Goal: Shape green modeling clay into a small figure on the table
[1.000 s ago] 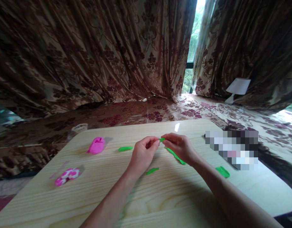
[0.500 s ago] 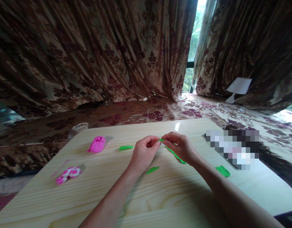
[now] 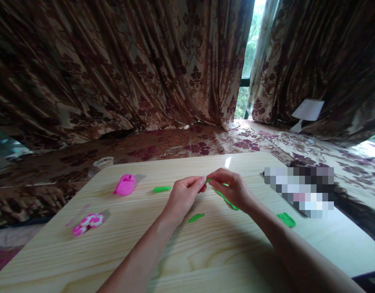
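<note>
Between my fingertips is a small piece of green modelling clay (image 3: 209, 180), pinched from both sides. My left hand (image 3: 186, 196) closes on its left end, and my right hand (image 3: 229, 187) grips the right end. Below my right hand a long thin green clay strip (image 3: 226, 198) lies on the table, partly covered by the fingers. A short green clay roll (image 3: 162, 189) rests left of my left hand. Nearer to me is a pointed green clay piece (image 3: 196, 218). A flat green clay square (image 3: 286, 219) lies beyond my right forearm.
On the left of the wooden table (image 3: 175, 260) sit a pink slipper-shaped clay piece (image 3: 125, 185) and a pink-and-white clay piece (image 3: 88, 224). A blurred-out object (image 3: 300, 193) occupies the right edge. Behind stand a clear container (image 3: 102, 163) and a white lamp (image 3: 308, 110).
My left thumb and fingers have shifted their pinch on the small green clay piece, which is now tilted. My right hand has risen slightly. The other pieces lie unchanged.
</note>
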Demonstrator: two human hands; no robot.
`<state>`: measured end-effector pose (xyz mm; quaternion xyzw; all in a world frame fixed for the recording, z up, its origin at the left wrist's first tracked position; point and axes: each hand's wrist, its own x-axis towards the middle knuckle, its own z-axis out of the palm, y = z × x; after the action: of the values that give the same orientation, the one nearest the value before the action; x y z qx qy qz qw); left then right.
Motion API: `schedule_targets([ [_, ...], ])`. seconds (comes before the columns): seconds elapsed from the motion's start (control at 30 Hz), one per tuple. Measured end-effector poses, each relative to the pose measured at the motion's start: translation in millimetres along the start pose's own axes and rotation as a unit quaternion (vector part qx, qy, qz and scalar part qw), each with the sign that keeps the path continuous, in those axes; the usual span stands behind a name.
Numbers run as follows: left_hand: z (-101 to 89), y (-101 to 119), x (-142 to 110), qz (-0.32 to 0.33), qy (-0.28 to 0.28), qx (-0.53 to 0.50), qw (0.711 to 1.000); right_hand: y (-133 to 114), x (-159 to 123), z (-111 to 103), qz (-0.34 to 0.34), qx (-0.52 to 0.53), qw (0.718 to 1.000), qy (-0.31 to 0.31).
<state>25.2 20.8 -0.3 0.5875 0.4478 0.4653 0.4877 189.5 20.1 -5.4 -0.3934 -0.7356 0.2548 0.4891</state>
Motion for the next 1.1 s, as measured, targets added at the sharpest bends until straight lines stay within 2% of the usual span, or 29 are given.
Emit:
schedule_targets([
  [0.1,-0.4,1.0,0.6,-0.02,0.015,-0.012,1.0,3.1,1.1,0.9,0.009,0.026,0.999,0.028],
  [0.27,-2.0,2.3,0.4,0.026,-0.005,0.037,0.999,5.9,-0.6,2.3,0.035,0.064,0.997,0.031],
  [0.4,-2.6,1.4,0.4,0.026,-0.006,0.041,0.999,4.5,-1.8,1.9,0.05,0.104,0.993,0.027],
  [0.57,-2.4,1.2,0.4,0.022,-0.015,0.014,1.0,1.8,-0.3,0.5,0.031,0.065,0.997,0.011],
  [0.8,-2.6,1.2,0.2,0.021,-0.006,0.04,0.999,-1.8,-0.4,-1.5,-0.004,0.006,1.0,0.009],
  [0.87,-1.4,2.1,0.2,0.007,-0.002,-0.002,1.0,-2.8,-0.1,-1.7,0.017,0.002,1.0,0.007],
  [1.0,3.1,3.1,0.3,0.007,0.009,-0.069,0.998,-5.1,0.1,1.8,0.115,0.069,0.991,0.0],
  [1.1,5.4,0.5,0.5,0.021,0.029,-0.065,0.997,-5.3,0.5,3.7,0.13,0.099,0.986,-0.011],
])
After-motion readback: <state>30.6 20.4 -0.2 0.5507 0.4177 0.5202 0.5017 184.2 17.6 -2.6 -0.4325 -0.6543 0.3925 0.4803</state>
